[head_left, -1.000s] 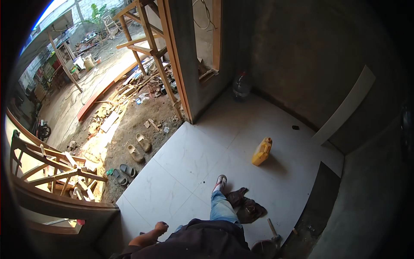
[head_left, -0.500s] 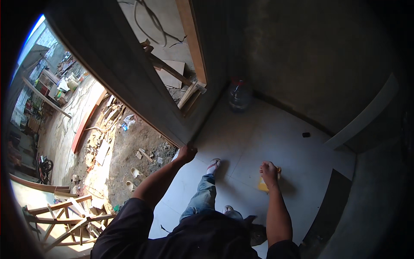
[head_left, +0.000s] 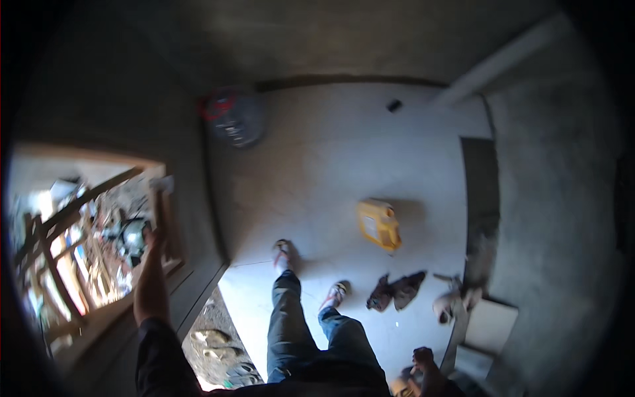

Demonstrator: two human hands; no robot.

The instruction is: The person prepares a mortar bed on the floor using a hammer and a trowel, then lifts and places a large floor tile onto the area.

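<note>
My left hand point(head_left: 153, 239) reaches to the window opening at the left, by its wooden frame point(head_left: 170, 225). Its fingers are blurred, and I cannot tell whether it grips anything. A pale piece of wood with a light end point(head_left: 161, 185) rests on the sill just beyond it. Low at the right, my right hand point(head_left: 423, 359) is closed; what lies in its fingers, if anything, is hidden. Beside that hand, at the lower edge, is a blurred tan and orange thing point(head_left: 402, 385). A yellow jug point(head_left: 379, 225) is on the tiled floor ahead of my feet.
A large clear bottle with a red top point(head_left: 236, 119) stands in the far left corner. Dark crumpled cloths point(head_left: 397, 290) lie right of my feet. Pale tile pieces point(head_left: 489, 325) are near the right wall. A small black object point(head_left: 394, 106) lies far off.
My view has swung to the right and my feet have stepped inward. The left hand went from the doorway edge to the window opening; the right hand is lower, away from the yellow jug.
</note>
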